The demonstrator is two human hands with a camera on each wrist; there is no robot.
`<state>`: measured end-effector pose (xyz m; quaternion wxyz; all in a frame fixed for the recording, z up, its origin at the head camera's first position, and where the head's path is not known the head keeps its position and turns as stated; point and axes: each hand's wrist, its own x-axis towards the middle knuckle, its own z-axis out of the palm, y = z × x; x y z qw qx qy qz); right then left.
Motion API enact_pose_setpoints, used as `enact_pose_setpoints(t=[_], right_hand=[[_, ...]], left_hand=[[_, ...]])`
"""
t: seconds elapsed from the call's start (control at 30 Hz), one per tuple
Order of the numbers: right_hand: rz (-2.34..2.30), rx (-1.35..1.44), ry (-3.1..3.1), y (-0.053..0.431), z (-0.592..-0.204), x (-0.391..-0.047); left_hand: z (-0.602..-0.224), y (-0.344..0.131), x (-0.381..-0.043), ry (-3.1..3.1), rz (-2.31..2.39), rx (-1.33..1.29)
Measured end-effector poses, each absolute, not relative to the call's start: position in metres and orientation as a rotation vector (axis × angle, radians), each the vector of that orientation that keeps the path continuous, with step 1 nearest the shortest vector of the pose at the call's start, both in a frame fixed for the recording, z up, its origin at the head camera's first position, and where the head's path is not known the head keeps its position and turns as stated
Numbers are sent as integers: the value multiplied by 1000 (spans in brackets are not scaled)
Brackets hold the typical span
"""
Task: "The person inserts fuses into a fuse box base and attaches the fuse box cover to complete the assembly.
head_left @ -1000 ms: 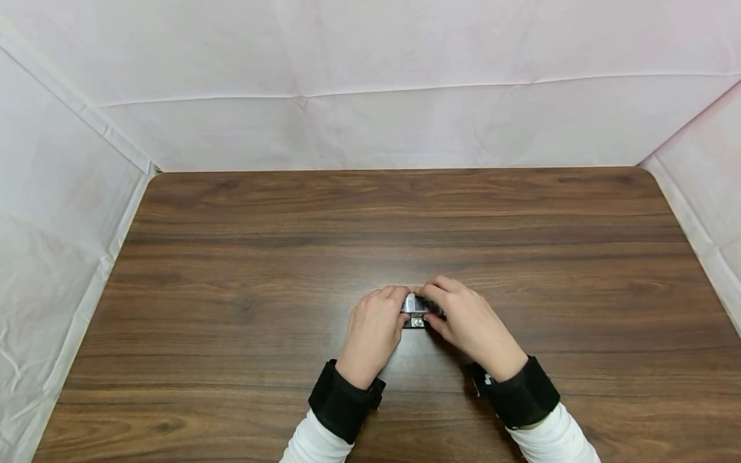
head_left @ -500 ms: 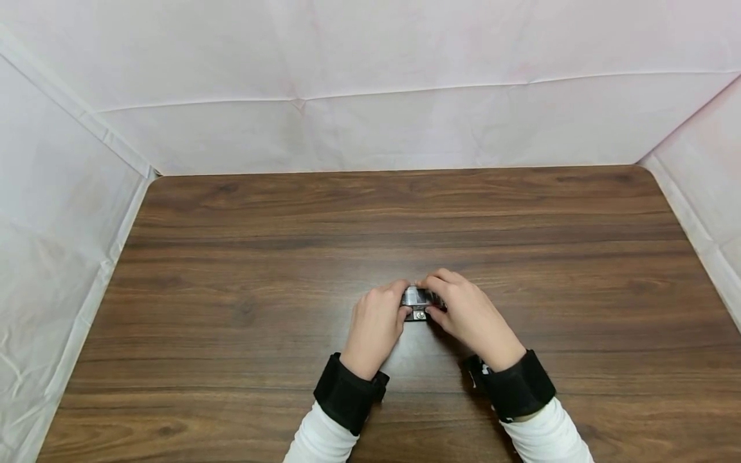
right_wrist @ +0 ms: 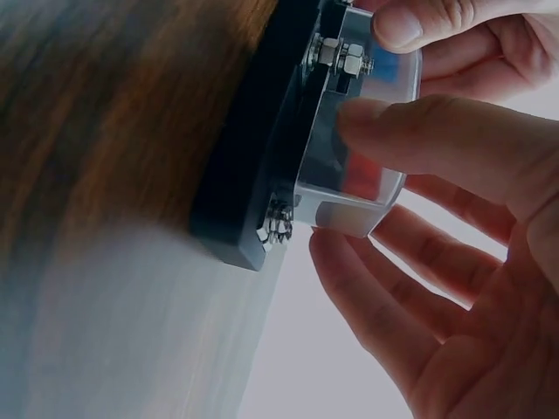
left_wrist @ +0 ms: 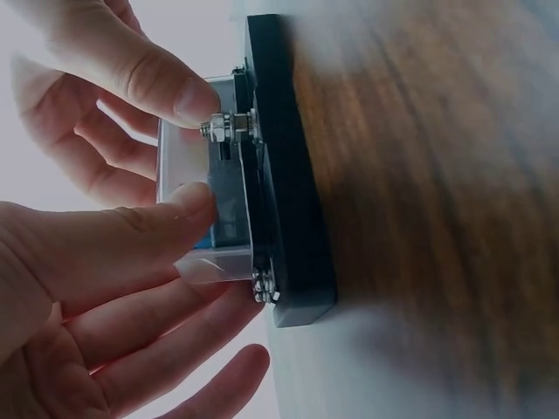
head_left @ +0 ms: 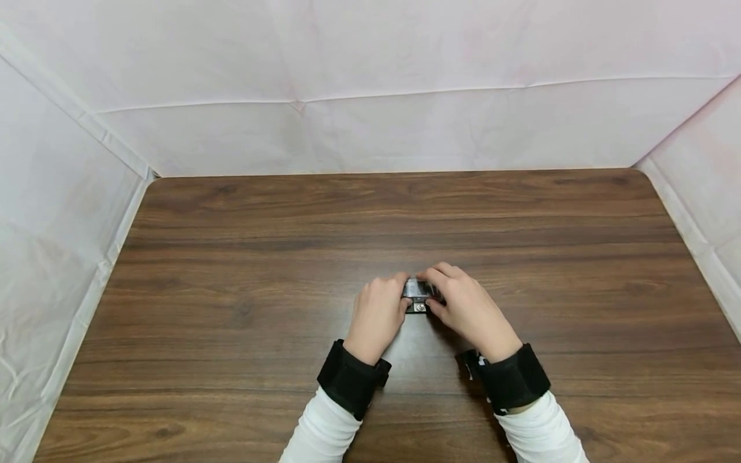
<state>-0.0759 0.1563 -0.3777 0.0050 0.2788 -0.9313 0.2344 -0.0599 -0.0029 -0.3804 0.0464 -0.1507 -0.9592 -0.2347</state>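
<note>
A small terminal block with a clear plastic cover (head_left: 418, 287) is at the near middle of the table, between both hands. Its black base (left_wrist: 293, 201) lies flat on the wood, and bolts with nuts (left_wrist: 229, 127) stick up from it. Through the cover (right_wrist: 345, 216), red (right_wrist: 362, 177) and blue parts show in the right wrist view. My left hand (head_left: 375, 315) grips the cover's left end between thumb and fingers. At the other end, my right hand (head_left: 471, 308) pinches it the same way. The fingers hide most of the far side.
The brown wooden tabletop (head_left: 260, 257) extends around the hands on all sides. White cloth (head_left: 370, 128) hangs along the back edge, with more white sheeting on the left (head_left: 52, 225) and right (head_left: 700, 193). Black bands (head_left: 352, 379) wrap both wrists.
Both hands and the terminal block have shifted slightly away from the person across the table. The grip on the cover looks the same throughout.
</note>
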Motion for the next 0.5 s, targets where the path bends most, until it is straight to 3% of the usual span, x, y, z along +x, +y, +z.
enact_pose_setpoints(t=[0.5], right_hand=[[708, 770, -3041, 157, -377, -73]], left_hand=[[-383, -1, -61, -2919, -682, -440]])
